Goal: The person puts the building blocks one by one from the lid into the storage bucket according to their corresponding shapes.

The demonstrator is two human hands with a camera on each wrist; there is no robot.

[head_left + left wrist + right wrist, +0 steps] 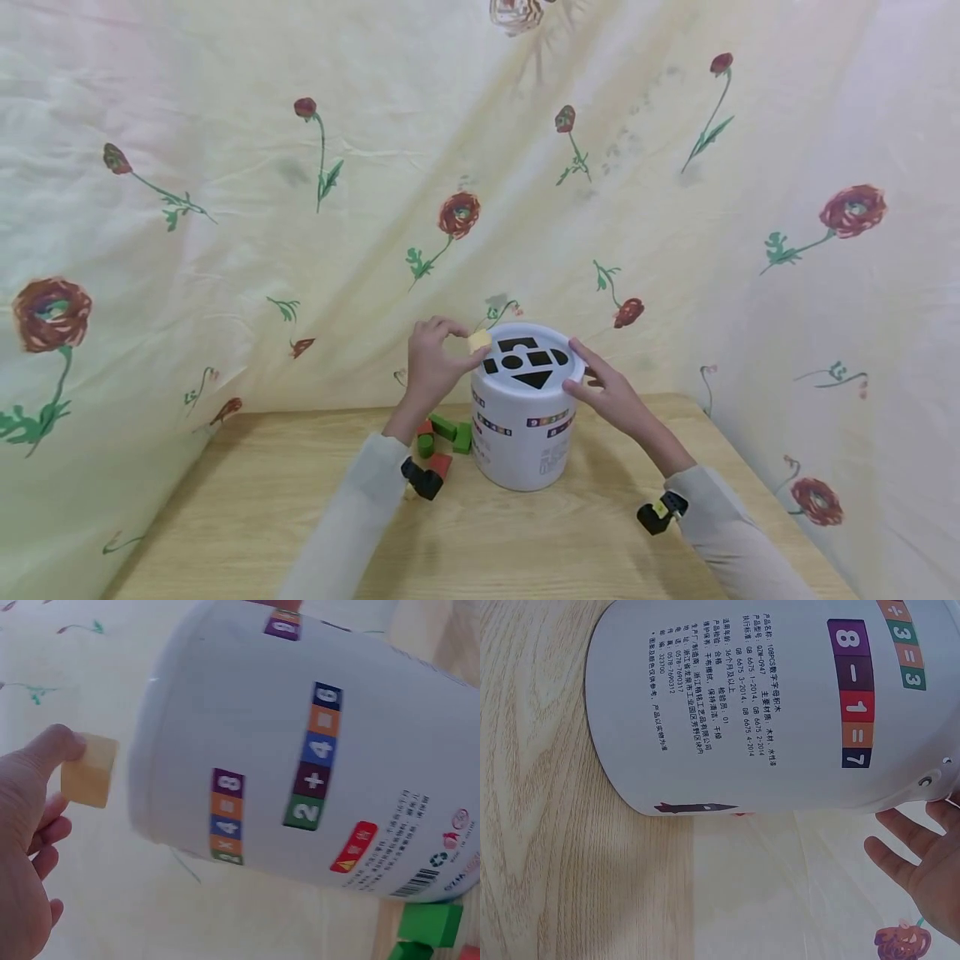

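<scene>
A white bucket with a shape-sorter lid stands upright on the table; the lid has several dark cut-outs, among them a triangle, a circle and a square. Between thumb and fingers my left hand pinches a pale yellow wooden block by the lid's left edge. In the left wrist view that block is beside the bucket's rim, a small gap apart. My right hand rests on the right side of the lid's rim, fingers spread. The right wrist view shows its fingers against the bucket's top edge.
Green blocks and red blocks lie in a small group left of the bucket, partly behind my left wrist. The wooden table meets a flower-patterned cloth at the back and sides.
</scene>
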